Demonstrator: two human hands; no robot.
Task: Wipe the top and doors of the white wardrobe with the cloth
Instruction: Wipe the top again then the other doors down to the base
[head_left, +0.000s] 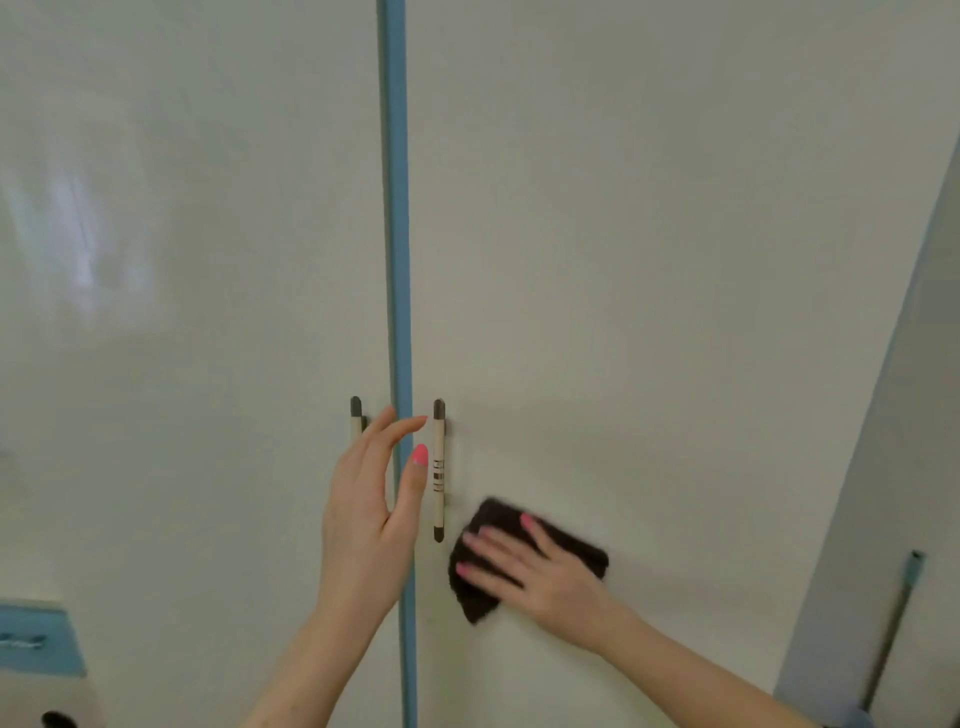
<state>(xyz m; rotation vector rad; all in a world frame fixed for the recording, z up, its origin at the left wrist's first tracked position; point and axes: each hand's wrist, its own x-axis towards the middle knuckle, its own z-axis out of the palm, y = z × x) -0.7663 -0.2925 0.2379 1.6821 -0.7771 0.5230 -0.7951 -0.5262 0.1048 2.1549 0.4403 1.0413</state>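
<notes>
Dark brown cloth (524, 558) lies flat against the right door (649, 260) of the white wardrobe, lower centre of the frame, just right of that door's handle (439, 467). The right hand (540, 577) presses on it with fingers spread, its grip flat and open rather than closed around the fabric. The left hand (371, 512) hangs in front of the blue strip (397, 208) between the doors, its grip loosely open and holding nothing. The left door (182, 260) fills the frame's left side.
</notes>
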